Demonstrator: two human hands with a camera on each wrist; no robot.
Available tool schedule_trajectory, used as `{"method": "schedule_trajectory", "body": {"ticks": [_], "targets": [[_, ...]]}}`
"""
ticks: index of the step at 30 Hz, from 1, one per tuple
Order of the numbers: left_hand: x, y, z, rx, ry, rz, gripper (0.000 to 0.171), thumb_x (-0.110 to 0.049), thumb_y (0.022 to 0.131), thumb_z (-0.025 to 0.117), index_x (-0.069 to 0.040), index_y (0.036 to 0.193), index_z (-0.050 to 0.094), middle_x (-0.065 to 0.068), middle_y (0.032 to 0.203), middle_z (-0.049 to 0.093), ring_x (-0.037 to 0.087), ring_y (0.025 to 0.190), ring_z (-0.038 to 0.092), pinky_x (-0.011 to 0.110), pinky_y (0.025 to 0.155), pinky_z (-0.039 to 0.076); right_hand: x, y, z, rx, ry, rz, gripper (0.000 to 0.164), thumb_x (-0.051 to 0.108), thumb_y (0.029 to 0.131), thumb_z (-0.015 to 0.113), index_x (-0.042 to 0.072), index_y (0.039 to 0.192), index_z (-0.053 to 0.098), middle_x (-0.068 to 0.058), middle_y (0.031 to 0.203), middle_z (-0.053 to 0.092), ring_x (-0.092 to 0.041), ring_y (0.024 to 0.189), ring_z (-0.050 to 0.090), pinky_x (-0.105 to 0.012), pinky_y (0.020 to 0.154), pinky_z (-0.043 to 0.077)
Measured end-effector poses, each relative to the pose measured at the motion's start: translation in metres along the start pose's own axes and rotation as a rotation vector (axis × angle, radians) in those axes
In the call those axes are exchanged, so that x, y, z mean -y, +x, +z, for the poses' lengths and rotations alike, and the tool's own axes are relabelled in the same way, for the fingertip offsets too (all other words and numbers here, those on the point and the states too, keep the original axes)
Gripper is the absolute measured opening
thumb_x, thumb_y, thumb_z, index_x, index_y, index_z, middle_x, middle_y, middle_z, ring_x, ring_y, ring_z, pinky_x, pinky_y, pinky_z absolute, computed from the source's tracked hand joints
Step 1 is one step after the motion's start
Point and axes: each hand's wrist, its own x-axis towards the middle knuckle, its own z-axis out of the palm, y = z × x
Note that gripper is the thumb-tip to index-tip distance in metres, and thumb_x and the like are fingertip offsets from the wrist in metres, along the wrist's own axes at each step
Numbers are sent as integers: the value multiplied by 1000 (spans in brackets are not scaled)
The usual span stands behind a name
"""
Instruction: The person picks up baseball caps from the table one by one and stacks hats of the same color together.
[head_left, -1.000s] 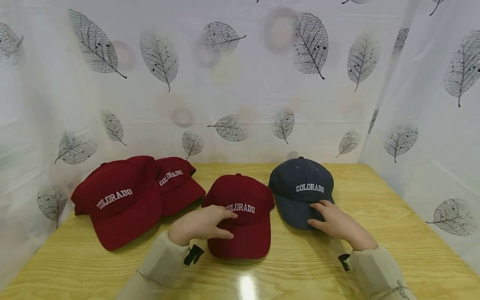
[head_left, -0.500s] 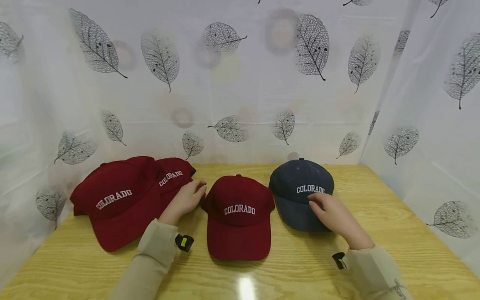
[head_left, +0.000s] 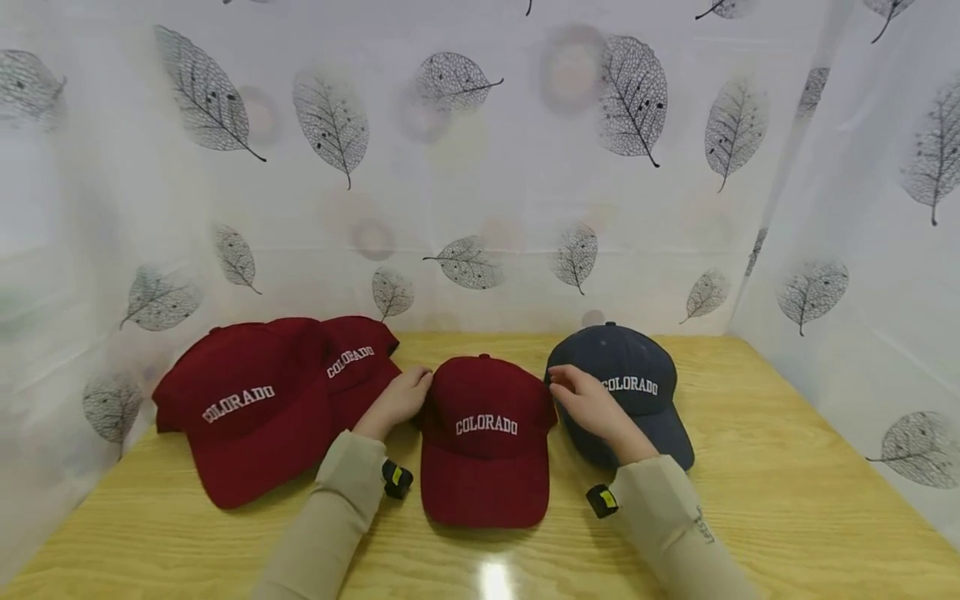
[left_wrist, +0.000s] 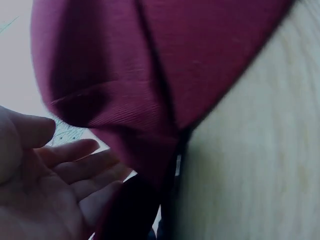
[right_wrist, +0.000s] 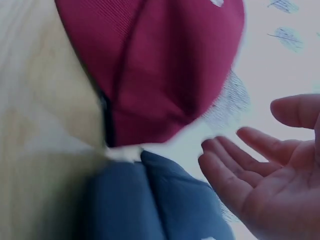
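Observation:
A maroon baseball cap (head_left: 485,483) with white COLORADO lettering lies mid-table, brim toward me. At its left side is my left hand (head_left: 397,402); the left wrist view shows that hand (left_wrist: 60,185) with fingers extended alongside the cap's lower edge (left_wrist: 130,107). My right hand (head_left: 592,410) hovers between this cap and a navy COLORADO cap (head_left: 637,354), overlapping the navy one in the head view. In the right wrist view the fingers of my right hand (right_wrist: 270,170) are loosely spread, with nothing in them, apart from the maroon cap (right_wrist: 165,75).
Two more maroon caps overlap at the left, a nearer one (head_left: 247,442) and one behind it (head_left: 360,383). All the caps lie on a wood-grain table (head_left: 787,500). A white leaf-print curtain (head_left: 495,183) encloses the back and sides.
My left hand has gone from over the middle cap's front to its left side. My right hand has left the navy cap's brim and moved left; that brim now angles further right.

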Motion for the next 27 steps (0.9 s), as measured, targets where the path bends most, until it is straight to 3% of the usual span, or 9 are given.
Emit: {"method": "schedule_trajectory", "body": {"ticks": [4,9,12,14,18,20,22,25,27], "targets": [[1,1,5,43,14,-11,38,-15,97,30,8,125,39,24,123,44,35,113,41,45,92,33,-2,5,13,46,78,55,41,10,93,42,-8,129,34,-28,127,39,-37,116,38,-47,92,33],[0,1,3,25,-21,-8,27,-13,96,33,5,108,49,16,94,51,27,87,49,39,76,38,-5,6,18,71,95,75,43,11,94,40,-10,130,30,-29,128,37,-38,117,36,-47,93,31],[0,3,0,29,-161,-20,24,-13,97,31,3,97,47,14,86,45,25,81,44,36,71,35,-7,7,17,75,108,96,44,14,95,39,-9,131,29,-28,129,36,-37,118,36,-47,94,30],[-1,3,-1,52,-316,-28,25,-16,98,27,4,95,42,16,95,42,26,92,41,37,78,32,-8,7,16,79,115,109,45,18,95,37,-9,131,29,-27,129,36,-37,118,35,-47,95,29],[-3,0,-4,120,-607,-41,38,-20,99,24,7,124,32,20,132,27,28,124,21,39,100,18,-9,9,13,60,141,138,47,26,96,34,-6,132,32,-23,129,38,-34,119,35,-46,96,27],[-6,-1,-5,143,-678,-39,47,-20,99,24,6,137,17,20,143,9,28,131,5,40,104,8,-9,9,12,48,156,134,46,27,97,33,-6,127,39,-22,123,45,-33,114,41,-45,94,30],[-9,-3,-5,159,-698,-19,48,-20,99,24,4,139,12,18,145,4,27,131,0,40,104,5,-10,9,10,44,173,116,39,26,96,34,-4,116,50,-18,108,53,-30,100,49,-42,87,36],[-14,-4,-6,167,-673,37,42,-20,98,25,7,131,26,19,141,12,27,130,6,40,104,8,-9,9,7,37,219,81,29,19,96,38,-3,93,57,-10,80,52,-24,75,49,-36,69,39],[-16,-4,-5,165,-645,62,32,-19,98,26,6,115,37,18,130,27,27,123,21,40,100,17,-9,9,6,17,253,65,25,15,95,40,-2,85,54,-6,72,47,-21,67,45,-33,62,36]]}}
